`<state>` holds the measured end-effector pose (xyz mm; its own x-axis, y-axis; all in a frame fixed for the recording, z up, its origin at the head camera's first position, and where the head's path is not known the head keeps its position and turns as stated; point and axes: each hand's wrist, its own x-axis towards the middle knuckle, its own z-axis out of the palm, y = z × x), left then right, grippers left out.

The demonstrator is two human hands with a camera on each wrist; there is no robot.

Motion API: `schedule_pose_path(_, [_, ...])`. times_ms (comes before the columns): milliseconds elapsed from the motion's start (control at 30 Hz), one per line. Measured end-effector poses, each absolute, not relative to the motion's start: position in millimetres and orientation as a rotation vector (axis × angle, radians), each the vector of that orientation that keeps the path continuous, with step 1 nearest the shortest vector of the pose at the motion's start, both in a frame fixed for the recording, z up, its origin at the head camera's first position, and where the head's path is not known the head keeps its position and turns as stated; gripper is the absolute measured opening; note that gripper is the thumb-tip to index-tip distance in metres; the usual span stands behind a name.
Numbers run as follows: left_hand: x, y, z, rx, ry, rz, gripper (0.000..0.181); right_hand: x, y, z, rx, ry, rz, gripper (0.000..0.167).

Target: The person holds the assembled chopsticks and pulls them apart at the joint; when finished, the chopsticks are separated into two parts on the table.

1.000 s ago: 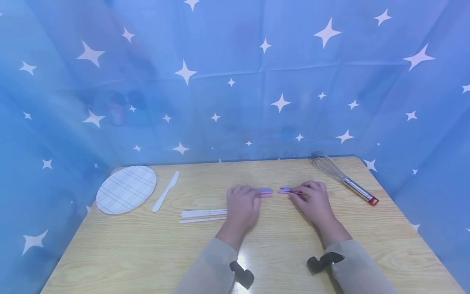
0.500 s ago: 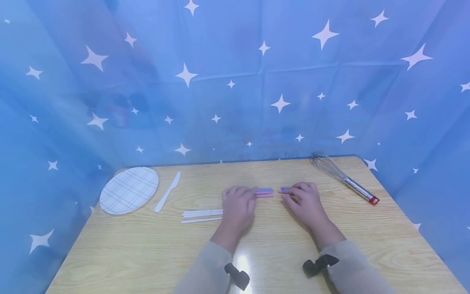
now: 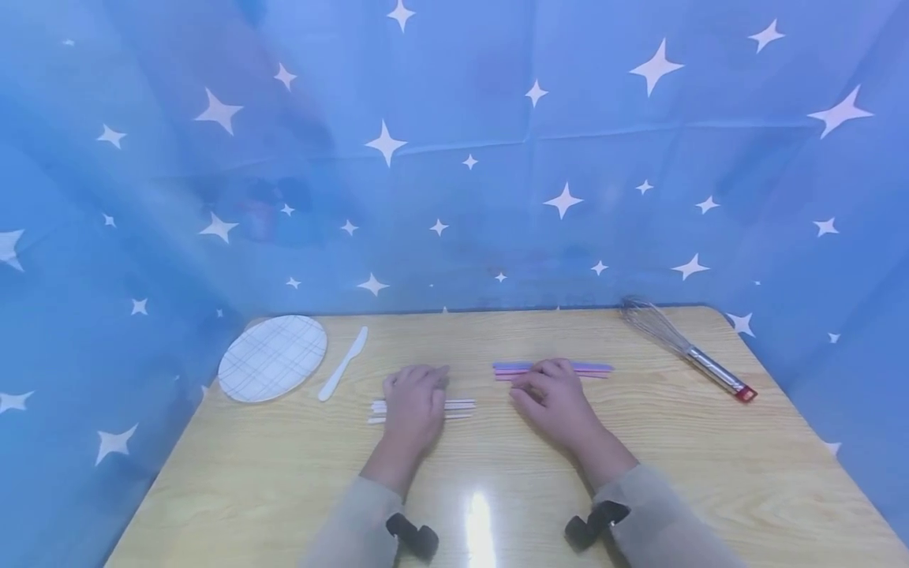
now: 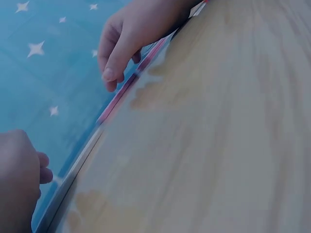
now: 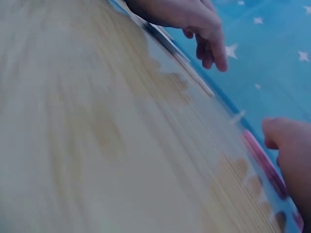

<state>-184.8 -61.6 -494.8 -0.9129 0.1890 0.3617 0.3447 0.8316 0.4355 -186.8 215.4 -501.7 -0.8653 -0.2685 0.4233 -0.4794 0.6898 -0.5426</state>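
Observation:
In the head view, my left hand (image 3: pixel 414 404) is over a small row of thin white sticks (image 3: pixel 460 406), covering their middle. Its fingers hang loosely in the right wrist view, with nothing seen between them. To the right, a row of thin pink and purple sticks (image 3: pixel 595 368) lies side by side, partly hidden by my right hand (image 3: pixel 559 401). That hand's loosely bent fingers point down at the sticks in the left wrist view and appear to hold nothing. Whether either hand touches its sticks cannot be told.
A white checked plate (image 3: pixel 273 359) and a white plastic knife (image 3: pixel 344 364) lie at the back left of the wooden table (image 3: pixel 319 465). A wire whisk (image 3: pixel 687 349) with a red-ended handle lies at the back right. A blue starred curtain (image 3: pixel 454 197) hangs behind.
My left hand has left the coloured sticks and moved left over the white sticks. My right hand has shifted left along the coloured sticks, whose right ends now show. The head view has turned slightly.

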Motion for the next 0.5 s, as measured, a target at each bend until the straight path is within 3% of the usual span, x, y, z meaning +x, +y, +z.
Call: schedule_pose_path(500, [-177.6,-123.2,-497.0,-0.250,-2.717,-0.726,0.040,-189.3,146.5,-497.8,0.750,-2.572,0.995,0.014])
